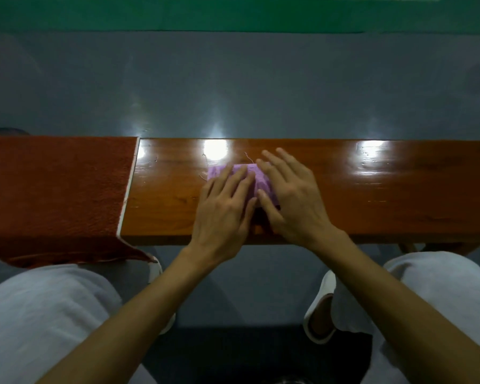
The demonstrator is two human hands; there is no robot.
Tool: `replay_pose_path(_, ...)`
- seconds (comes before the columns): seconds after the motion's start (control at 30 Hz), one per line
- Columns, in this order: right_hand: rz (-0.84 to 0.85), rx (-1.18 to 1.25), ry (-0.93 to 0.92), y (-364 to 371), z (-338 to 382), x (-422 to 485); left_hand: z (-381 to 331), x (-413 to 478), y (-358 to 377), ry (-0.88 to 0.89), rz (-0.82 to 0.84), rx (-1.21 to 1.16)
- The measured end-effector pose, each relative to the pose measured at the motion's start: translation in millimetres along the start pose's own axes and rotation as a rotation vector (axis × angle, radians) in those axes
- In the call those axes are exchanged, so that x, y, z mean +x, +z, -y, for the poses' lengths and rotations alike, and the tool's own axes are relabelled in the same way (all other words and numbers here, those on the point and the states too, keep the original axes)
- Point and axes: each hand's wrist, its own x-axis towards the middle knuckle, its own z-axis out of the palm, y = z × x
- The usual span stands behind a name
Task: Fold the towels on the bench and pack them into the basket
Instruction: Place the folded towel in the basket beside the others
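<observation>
A small purple towel point(259, 180), folded into a compact wad, lies on the glossy wooden bench point(372, 189) near its middle. My left hand point(223, 209) lies flat on the towel's left part with straight fingers. My right hand point(290, 198) presses flat on its right part, fingers spread and reaching past the towel's far edge. Both hands hide most of the towel. A large red-brown towel point(56, 189) is spread over the bench's left end and hangs over the front edge. No basket is in view.
Grey floor point(233, 87) stretches beyond the bench, with a green strip point(233, 15) at the far side. My knees in white trousers point(39, 314) and white slippers point(320, 309) are below the bench's front edge. A dark round shape point(3, 131) peeks out behind the bench's left end.
</observation>
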Motion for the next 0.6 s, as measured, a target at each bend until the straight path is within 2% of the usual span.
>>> replay_pose_path(0.1,0.198,-0.108,0.017,15.0,3.5,-5.3,8.6,2.5,8.1,-0.011,0.095,0.089)
replay_pose_path(0.17,0.262,-0.189,0.024,24.0,1.6,-12.1,10.6,2.4,12.0,-0.009,0.114,0.129)
replay_pose_path(0.6,0.211,-0.037,0.222,23.5,-13.3,-24.7,16.1,-7.3,9.2,-0.264,0.037,0.081)
